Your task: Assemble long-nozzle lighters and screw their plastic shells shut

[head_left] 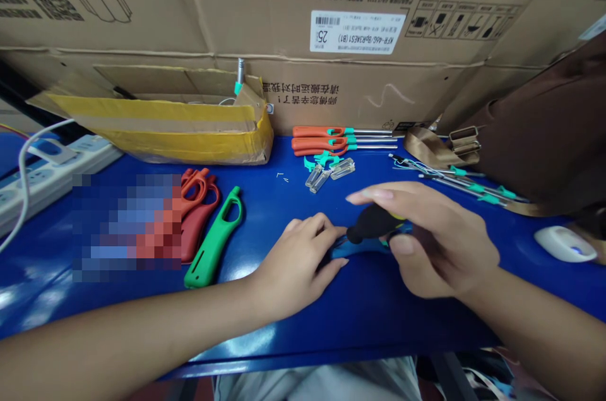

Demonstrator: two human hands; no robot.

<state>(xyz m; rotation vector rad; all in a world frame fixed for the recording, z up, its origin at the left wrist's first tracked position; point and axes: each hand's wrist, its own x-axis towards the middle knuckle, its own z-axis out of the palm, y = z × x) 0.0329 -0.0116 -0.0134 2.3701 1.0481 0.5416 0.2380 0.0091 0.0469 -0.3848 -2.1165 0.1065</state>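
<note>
Blue plastic lighter casing [362, 251] sits between both hands at the glossy blue table [269, 331], one end pinched by the left hand [296, 259]; the right hand [447, 237] grips a black, yellow-marked tool handle [374, 224]. A slackened pinch could let the tool slip.

Makeshift workshop, blue table [269, 199], black-handled tool [372, 224], loose lighter parts [343, 168]
</note>
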